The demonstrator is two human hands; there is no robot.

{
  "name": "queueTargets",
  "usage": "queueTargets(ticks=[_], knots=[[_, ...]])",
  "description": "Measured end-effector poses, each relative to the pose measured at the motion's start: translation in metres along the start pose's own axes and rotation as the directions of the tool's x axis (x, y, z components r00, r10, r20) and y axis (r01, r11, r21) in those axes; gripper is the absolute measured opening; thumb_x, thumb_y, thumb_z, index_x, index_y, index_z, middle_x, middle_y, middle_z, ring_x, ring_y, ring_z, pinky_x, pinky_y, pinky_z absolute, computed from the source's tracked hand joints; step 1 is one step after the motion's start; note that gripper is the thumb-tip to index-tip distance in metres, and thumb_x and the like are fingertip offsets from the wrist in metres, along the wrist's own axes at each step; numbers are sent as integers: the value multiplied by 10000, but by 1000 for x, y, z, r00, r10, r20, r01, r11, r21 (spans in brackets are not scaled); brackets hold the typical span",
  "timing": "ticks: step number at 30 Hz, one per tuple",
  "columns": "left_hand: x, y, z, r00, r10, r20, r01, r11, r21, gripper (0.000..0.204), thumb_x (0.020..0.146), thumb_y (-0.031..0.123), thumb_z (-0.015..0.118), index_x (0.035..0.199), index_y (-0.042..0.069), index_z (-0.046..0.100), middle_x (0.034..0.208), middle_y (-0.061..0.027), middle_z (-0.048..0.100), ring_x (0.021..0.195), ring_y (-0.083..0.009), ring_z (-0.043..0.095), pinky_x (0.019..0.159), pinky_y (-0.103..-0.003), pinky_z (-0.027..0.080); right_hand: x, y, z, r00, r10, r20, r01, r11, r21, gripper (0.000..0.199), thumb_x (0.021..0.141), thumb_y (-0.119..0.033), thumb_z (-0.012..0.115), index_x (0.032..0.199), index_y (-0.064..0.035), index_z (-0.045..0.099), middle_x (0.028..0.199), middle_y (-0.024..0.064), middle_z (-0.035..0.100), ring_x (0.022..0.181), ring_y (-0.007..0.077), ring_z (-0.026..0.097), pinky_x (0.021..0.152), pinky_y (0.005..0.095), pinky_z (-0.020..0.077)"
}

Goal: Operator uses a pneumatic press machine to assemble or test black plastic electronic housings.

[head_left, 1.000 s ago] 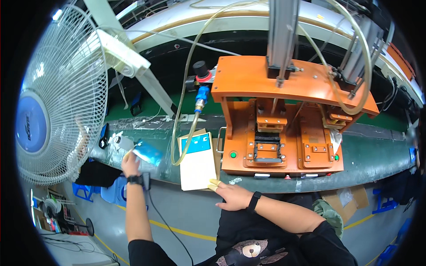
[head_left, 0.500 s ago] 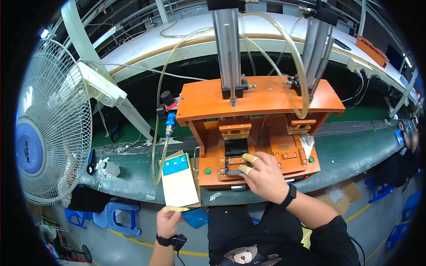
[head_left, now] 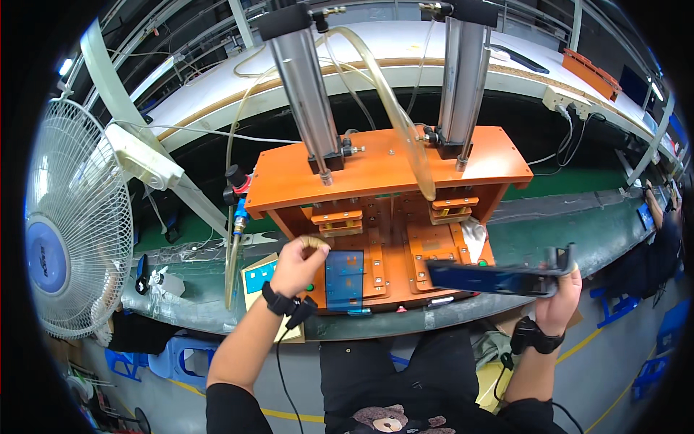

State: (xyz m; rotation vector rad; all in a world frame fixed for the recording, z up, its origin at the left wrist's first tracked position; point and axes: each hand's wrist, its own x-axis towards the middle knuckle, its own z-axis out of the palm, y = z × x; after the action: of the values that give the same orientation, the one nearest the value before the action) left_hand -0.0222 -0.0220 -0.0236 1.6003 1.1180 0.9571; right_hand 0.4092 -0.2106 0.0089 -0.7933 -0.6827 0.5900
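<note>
A large orange press fixture with two upright metal cylinders stands on the green bench. The right hand clamps a long dark flat panel held level before the fixture's right bay. The left hand, fingers pinched together, touches the translucent blue sheet in the left bay.

Press fixture at the middle of the workbench, fan off its left end.

The pneumatic press stands on the workbench near its front edge, two cylinders rising from its top plate. The left hand is at the press's left bay, just beside a flat panel lying in it. The right hand holds a flat device before the right bay. A fan stands left; a card lies left of the press.
</note>
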Motion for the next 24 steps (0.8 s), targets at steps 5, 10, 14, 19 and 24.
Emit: queueTargets(ticks=[5, 10, 14, 19, 24], knots=[[46, 7, 12, 994, 104, -10, -92, 914, 394, 240, 886, 102, 624, 1095, -16, 639, 1040, -150, 708, 972, -259, 673, 843, -336, 514, 21, 50, -135, 851, 257, -458, -135, 950, 283, 185, 985, -209, 588, 1068, -53, 642, 932, 36, 667, 836, 151, 631, 790, 293, 524], [100, -98, -28, 981, 167, 95, -185, 954, 234, 372, 916, 175, 618, 1269, 70, 565, 1275, -105, 624, 1177, -283, 580, 993, -354, 474, 72, 156, -215, 772, 394, -499, -171, 884, 434, 201, 993, -187, 565, 1011, 6, 619, 937, 126, 683, 848, 208, 668, 820, 327, 579], [112, -134, -38, 984, 178, 22, -169, 961, -218, 356, 984, 261, 548, 1325, 162, 527, 1358, -73, 558, 1270, -232, 516, 1065, -378, 432, 123, 232, -164, 744, 306, -594, -223, 952, 211, 294, 1016, -225, 530, 1113, 51, 562, 998, 154, 654, 888, 246, 670, 827, 336, 592], [131, -110, -8, 984, 170, 57, -167, 984, -60, 357, 982, 256, 551, 1325, 161, 528, 1357, -73, 559, 1267, -232, 518, 1061, -377, 435, 173, 251, -99, 760, 532, -373, -595, 801, -68, 359, 1010, -264, 525, 1198, 41, 519, 879, 165, 672, 647, 244, 687, 550, 309, 590], [124, -97, -12, 985, 115, 126, -131, 983, 128, 358, 980, 250, 554, 1326, 161, 529, 1355, -74, 560, 1264, -232, 521, 1055, -375, 438, 181, 254, -89, 835, 476, -276, -550, 699, -457, 316, 982, -239, 557, 1185, 2, 557, 674, 90, 630, 446, 163, 597, 371, 270, 476]])
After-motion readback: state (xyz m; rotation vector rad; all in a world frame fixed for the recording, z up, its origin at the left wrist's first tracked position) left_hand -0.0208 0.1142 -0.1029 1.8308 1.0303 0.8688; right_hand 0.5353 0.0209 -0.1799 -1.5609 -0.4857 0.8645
